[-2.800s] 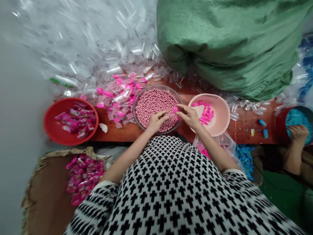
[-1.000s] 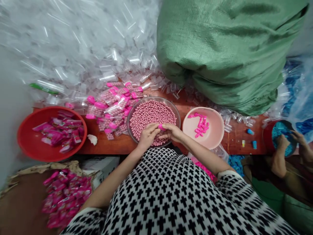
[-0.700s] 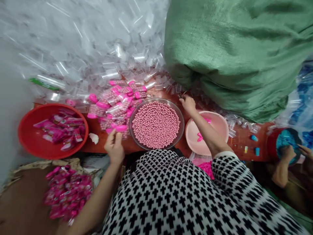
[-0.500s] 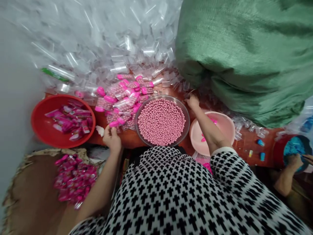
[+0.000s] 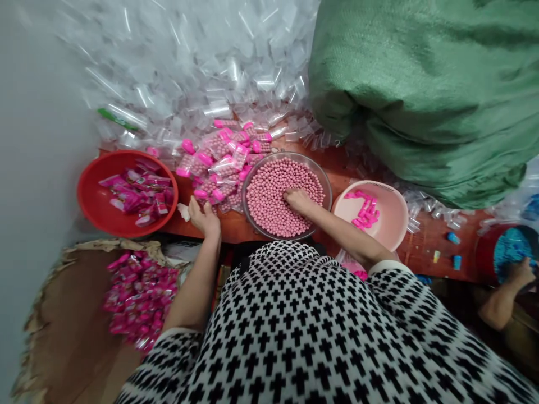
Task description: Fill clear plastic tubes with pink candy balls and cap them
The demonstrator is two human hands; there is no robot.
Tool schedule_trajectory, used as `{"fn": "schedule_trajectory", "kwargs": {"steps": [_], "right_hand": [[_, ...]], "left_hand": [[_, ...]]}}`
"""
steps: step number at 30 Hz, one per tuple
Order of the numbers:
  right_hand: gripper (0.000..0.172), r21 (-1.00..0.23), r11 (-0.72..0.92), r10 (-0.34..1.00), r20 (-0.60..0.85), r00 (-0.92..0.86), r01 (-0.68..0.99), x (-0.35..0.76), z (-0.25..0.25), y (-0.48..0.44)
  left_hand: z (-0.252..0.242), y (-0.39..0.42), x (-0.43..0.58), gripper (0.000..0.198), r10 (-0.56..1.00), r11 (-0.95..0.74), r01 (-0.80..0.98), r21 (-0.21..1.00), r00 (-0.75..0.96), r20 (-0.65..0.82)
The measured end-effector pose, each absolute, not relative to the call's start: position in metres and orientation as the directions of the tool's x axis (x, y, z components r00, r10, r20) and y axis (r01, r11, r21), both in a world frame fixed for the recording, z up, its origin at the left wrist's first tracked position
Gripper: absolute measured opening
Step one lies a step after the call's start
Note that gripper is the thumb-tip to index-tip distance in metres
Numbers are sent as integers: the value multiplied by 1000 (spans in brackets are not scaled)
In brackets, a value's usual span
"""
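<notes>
Though loose, round pink beads snug against the right hand

The right hand has its fingertips in small round pink beads filling a round grey bowl on the reddish-brown wooden bench; the left hand, fingers parted, is just beside pink-capped clear plastic bottles.

No lettering can be read; any print on the pink packets, left of frame, is too small.
</notes>
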State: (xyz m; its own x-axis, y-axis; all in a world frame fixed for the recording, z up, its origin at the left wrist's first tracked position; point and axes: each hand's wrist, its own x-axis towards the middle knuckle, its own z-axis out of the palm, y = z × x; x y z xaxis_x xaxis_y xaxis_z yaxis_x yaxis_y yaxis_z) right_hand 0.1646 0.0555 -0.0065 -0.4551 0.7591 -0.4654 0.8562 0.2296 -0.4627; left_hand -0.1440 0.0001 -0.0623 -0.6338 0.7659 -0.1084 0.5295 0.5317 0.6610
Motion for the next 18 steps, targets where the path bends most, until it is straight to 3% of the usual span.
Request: {"fn": "schedule_trajectory", "kwargs": {"steps": [5,8,10,14,18], "right_hand": [[18,-692,-1,821,-412,-395,722,161,-29,48],[22,-882,-238,873,-377,-308,406,171,-24,41],[28,-926,-324,884,-370,-286,195,174,-15,34],[39,-947,-320,901,-316,-298,35,172,2,23],[51,-969,-245,933,-247,-263,39,175,17,14]], "left_hand": [[-51,-9,-142,59,786,497,529,688,-610,-98],[-29,-14,-122,56,840,386,570,725,-542,-21],[-11,-15,-97,51,911,260,566,782,-413,-4],[14,-11,-36,52,997,58,336,940,23,-70],[18,0,0,43,978,79,237,968,169,-122]]}}
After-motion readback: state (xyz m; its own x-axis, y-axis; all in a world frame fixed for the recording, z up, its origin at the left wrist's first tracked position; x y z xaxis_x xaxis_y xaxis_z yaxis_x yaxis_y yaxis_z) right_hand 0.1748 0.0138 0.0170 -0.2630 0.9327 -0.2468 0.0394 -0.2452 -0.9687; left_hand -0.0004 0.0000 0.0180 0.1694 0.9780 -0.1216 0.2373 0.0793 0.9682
